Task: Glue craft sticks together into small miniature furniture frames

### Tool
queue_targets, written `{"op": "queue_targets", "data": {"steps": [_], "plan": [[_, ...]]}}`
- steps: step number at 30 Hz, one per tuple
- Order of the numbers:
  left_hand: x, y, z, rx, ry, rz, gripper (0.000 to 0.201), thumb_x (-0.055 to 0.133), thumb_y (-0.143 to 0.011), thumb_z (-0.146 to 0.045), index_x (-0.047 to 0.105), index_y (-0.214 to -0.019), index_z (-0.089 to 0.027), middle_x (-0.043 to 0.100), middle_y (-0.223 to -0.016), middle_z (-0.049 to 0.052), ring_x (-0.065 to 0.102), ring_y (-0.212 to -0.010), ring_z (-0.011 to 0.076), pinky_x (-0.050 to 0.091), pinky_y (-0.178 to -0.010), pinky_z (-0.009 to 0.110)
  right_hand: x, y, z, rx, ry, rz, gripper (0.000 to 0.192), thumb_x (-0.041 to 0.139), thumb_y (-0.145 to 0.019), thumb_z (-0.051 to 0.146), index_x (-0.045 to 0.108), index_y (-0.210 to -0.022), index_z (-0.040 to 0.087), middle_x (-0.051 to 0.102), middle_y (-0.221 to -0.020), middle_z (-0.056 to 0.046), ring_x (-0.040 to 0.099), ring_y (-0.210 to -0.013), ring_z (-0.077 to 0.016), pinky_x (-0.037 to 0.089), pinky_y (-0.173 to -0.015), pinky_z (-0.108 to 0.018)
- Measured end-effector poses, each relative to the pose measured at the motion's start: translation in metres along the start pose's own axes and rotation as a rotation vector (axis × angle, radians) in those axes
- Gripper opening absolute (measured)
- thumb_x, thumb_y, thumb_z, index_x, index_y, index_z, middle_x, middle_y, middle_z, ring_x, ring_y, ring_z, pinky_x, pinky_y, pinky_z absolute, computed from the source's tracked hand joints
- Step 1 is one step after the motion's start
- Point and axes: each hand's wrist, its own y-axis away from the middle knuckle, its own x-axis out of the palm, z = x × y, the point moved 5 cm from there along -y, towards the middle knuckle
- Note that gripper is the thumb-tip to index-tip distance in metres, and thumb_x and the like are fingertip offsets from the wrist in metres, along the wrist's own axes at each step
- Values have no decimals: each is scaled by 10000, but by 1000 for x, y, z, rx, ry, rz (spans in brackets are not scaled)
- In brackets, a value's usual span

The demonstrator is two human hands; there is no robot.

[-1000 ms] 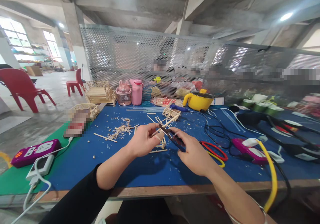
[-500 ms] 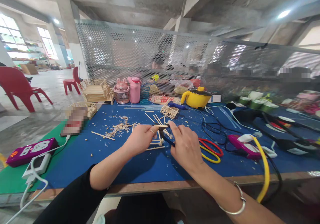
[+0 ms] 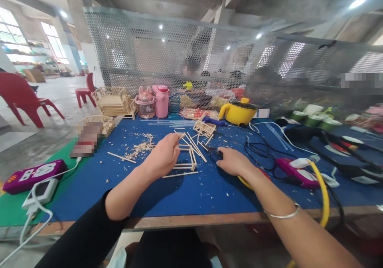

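Observation:
My left hand (image 3: 163, 156) hovers over the blue table mat (image 3: 191, 196) and pinches a thin wooden stick (image 3: 180, 136) at its fingertips. Just right of it a small open frame of glued sticks (image 3: 187, 162) lies on the mat, with loose sticks (image 3: 194, 142) behind it. My right hand (image 3: 233, 162) rests low on the mat to the right of the frame. Its fingers close on a black cutter (image 3: 214, 152) whose tip points left.
A yellow pot (image 3: 237, 115), pink bottle (image 3: 162, 100), pink cup (image 3: 145, 106) and finished stick models (image 3: 115, 101) line the back. Black cables (image 3: 260, 152) and a purple device (image 3: 295, 172) lie to the right, a purple power strip (image 3: 32, 170) to the left. People sit behind the mesh screen (image 3: 167, 56).
My hands have come apart. The right hand has dropped to the mat with the cutter, and the left has lifted slightly with a stick. The stick frame now lies on the mat.

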Motion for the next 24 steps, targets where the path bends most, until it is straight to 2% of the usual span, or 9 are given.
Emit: {"op": "queue_targets", "data": {"steps": [6, 8, 10, 13, 16, 18, 20, 22, 24], "plan": [[20, 2, 7, 8, -79, 109, 413, 375, -863, -125, 477, -1260, -174, 583, -852, 48, 556, -737, 146, 462, -708, 268, 4, -7, -2, 32, 84, -129, 892, 500, -652, 745, 476, -1283, 114, 480, -1300, -240, 461, -1167, -403, 406, -874, -497], [24, 4, 7, 1, -75, 123, 486, 387, -865, -142, 376, -1348, -190, 628, -882, 43, 583, -780, 158, 471, -732, 284, -11, 1, 9, -72, 51, -250, 794, 518, -710, 677, 496, -1266, 112, 501, -1292, -222, 479, -1156, -382, 406, -891, -492], [28, 5, 5, 4, -78, 141, 559, 386, -857, -140, 279, -1402, -203, 653, -910, 35, 599, -810, 160, 479, -760, 299, -28, 15, 30, -309, -37, -400, 571, 470, -836, 533, 523, -1242, 136, 561, -1241, -175, 529, -1117, -311, 409, -909, -441], [33, 6, -1, 15, -57, 145, 602, 378, -853, -137, 214, -1427, -211, 668, -936, 35, 612, -856, 156, 486, -797, 305, -33, 37, 68, -755, -188, -339, 333, 448, -902, 368, 602, -1133, 185, 670, -1063, -97, 607, -983, -212, 450, -839, -333], [30, 6, -4, 23, -33, 126, 555, 398, -867, -173, 278, -1407, -216, 675, -986, 50, 620, -902, 163, 488, -819, 310, -28, 40, 82, -864, -296, -289, 230, 451, -907, 277, 656, -969, 194, 703, -871, -45, 635, -808, -163, 455, -711, -266], [15, 9, -3, 19, -35, 32, 512, 451, -862, -218, 364, -1367, -213, 664, -1058, 61, 605, -975, 175, 472, -866, 315, -24, 35, 79, -824, -377, -321, 206, 468, -899, 254, 663, -918, 191, 703, -849, -31, 634, -779, -146, 446, -695, -247], [-10, 19, 7, -68, -42, -163, 483, 503, -847, -276, 437, -1320, -204, 639, -1132, 71, 578, -1042, 187, 445, -915, 319, -20, 29, 73, -785, -450, -342, 189, 490, -887, 249, 670, -877, 193, 697, -843, -23, 628, -776, -134, 443, -707, -239], [-37, 39, 27, -298, -16, -393, 438, 465, -868, -313, 470, -1292, -202, 665, -1056, 59, 619, -931, 169, 472, -857, 307, -16, 27, 69, -766, -490, -347, 179, 511, -872, 248, 677, -833, 195, 681, -825, -20, 615, -774, -131, 440, -717, -242], [-46, 60, 46, -500, -9, -399, 389, 482, -851, -373, 575, -1182, -192, 690, -968, 52, 636, -842, 177, 493, -784, 303, -11, 26, 69, -766, -493, -330, 178, 524, -861, 240, 681, -795, 192, 662, -796, -20, 599, -761, -133, 436, -710, -249]]}}
